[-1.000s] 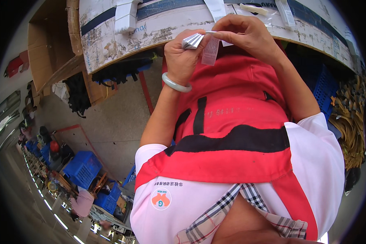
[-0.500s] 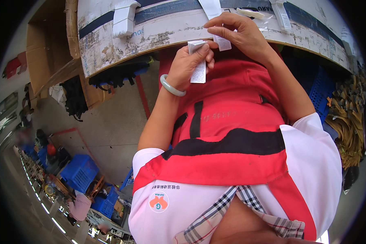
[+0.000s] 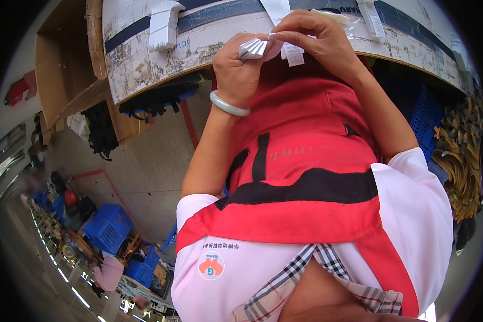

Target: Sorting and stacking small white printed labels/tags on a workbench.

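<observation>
Looks like label handling tbh: left hand (image 3: 235, 68) curled round the fanned white labels (image 3: 253, 49), right hand (image 3: 327, 45) seemingly pinching a thin strip (image 3: 272, 35) between both hands, so next move needs light fingertip control.

Cardboard box (image 3: 53, 80) at left, blue crate (image 3: 110, 229) farther off

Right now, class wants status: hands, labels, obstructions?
Left hand gripping folded white labels. Right hand pinching a white label end. No visible obstruction between hands.
</observation>
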Demonstrator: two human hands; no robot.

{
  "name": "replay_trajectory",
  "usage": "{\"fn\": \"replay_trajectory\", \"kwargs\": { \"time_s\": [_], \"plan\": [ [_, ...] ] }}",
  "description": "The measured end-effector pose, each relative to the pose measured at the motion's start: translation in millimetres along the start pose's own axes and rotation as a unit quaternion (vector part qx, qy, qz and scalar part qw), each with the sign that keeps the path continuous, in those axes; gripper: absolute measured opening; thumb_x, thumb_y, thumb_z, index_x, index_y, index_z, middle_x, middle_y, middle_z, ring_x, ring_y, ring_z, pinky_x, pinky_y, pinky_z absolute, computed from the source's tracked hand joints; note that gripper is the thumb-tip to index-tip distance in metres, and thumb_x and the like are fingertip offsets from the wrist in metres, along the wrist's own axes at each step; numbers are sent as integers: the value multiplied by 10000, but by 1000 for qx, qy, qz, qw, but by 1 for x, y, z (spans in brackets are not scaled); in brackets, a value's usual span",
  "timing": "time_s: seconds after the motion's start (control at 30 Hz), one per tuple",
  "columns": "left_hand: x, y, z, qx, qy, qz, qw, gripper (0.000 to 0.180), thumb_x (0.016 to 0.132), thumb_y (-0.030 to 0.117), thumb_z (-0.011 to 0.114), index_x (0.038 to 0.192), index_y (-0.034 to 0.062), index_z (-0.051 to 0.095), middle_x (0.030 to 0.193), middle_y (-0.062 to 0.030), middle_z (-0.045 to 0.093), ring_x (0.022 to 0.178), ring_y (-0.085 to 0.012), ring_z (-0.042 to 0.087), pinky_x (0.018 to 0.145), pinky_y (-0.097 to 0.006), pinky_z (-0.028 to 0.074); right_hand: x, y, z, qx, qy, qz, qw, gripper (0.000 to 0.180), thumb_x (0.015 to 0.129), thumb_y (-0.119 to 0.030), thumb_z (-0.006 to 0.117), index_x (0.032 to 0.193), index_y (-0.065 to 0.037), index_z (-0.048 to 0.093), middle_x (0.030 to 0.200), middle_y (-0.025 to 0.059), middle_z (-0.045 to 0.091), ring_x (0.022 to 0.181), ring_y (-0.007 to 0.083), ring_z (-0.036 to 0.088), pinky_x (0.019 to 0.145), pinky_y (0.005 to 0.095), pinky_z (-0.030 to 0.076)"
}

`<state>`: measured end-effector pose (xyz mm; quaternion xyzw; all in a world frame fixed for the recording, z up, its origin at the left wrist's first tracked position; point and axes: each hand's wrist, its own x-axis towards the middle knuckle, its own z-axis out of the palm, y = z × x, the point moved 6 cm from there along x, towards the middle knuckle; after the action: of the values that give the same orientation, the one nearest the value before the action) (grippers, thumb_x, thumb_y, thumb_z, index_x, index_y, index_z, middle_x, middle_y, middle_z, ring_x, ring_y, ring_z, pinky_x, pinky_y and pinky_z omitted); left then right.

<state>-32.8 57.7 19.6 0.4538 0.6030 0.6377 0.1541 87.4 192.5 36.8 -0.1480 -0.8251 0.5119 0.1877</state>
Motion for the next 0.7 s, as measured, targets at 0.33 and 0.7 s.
{"fn": "replay_trajectory", "kwargs": {
  "time_s": [0.33, 0.7],
  "plan": [
    [-15, -11, 5, -125, -9, -191, 974, 163, 875, 86, 754, 1009, 4, 712, 869, -13, 694, 771, -67, 608, 672, -217, 501, -11, -7, 2, 37, -12, 36, 999, 221, 925, -189, 697, 1037, 1, 703, 896, 47, 693, 831, 103, 639, 760, 246, 528],
    [-18, -12, 11, -201, -20, -221, 954, 149, 887, 83, 738, 1017, 13, 718, 714, 31, 608, 557, -18, 470, 479, -169, 320, -13, -7, 5, 66, -33, 67, 995, 208, 924, -196, 701, 983, 4, 695, 823, 16, 655, 761, 77, 607, 691, 225, 507]
  ]
}}
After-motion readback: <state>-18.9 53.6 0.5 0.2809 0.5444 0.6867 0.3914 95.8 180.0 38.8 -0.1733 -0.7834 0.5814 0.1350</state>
